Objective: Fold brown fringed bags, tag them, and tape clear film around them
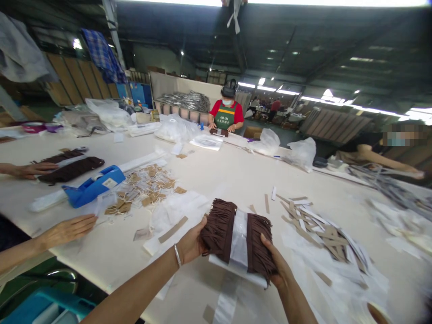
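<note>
A folded bundle of dark brown fringe trim (219, 231), with a whitish translucent band (240, 234) around its middle, is held up above the table at the centre. My left hand (192, 245) wears a silver bangle and grips the bundle's left end, thumb on top. At the opposite end my right hand (278, 265) closes on it, with its thumb over the fringe. The fingers underneath are hidden. A white sheet edge (238, 271) shows below the bundle. White sheets (184, 211) and a brown paper strip (173, 229) lie beside my left hand.
Brown and white paper strips (324, 229) lie scattered at right. At left are a blue tape dispenser (94, 185), a pile of tags (148, 186) and another person's hands (72, 229) near brown fringe (72, 171). A co-worker (227, 112) handles a similar bundle across the table.
</note>
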A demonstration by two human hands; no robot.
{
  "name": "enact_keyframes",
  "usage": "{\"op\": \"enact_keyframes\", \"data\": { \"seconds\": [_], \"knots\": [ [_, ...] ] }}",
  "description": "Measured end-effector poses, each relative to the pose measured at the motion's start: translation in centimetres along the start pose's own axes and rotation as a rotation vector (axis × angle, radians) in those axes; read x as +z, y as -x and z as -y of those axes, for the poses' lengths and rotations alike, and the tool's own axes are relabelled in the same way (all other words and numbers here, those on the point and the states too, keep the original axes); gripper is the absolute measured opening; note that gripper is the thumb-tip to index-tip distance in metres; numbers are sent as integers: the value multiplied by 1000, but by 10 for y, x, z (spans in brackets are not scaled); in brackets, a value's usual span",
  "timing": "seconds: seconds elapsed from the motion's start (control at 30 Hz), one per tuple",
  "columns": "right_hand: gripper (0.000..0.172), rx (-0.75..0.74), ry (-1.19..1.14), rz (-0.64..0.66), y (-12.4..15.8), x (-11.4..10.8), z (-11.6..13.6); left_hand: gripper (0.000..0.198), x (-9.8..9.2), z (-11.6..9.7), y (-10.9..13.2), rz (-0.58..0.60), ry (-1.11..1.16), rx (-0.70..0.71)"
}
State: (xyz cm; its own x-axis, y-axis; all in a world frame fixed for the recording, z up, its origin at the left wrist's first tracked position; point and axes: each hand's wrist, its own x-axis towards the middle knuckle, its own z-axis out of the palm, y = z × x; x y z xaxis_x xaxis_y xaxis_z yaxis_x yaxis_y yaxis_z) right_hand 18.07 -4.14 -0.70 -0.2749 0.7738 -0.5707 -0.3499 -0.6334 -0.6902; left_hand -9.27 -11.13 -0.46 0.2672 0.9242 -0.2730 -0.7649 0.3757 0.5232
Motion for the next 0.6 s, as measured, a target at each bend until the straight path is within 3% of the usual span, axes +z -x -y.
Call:
{"op": "enact_keyframes", "data": {
  "seconds": [0.17,0.33,0.5,0.6],
  "knots": [
    [68,-36,-30,19,-20,17,24,42,1,-20,-18,4,-90,161],
    [67,-60,-13,42,-59,49,56,37,-3,-52,-56,-55,-60,262],
    [63,-110,39,-5,-131,85,93,40,-14,-93,-97,-124,131,274],
    [56,-165,40,-34,-186,107,114,44,-32,-102,-116,-178,207,307]
  ]
}}
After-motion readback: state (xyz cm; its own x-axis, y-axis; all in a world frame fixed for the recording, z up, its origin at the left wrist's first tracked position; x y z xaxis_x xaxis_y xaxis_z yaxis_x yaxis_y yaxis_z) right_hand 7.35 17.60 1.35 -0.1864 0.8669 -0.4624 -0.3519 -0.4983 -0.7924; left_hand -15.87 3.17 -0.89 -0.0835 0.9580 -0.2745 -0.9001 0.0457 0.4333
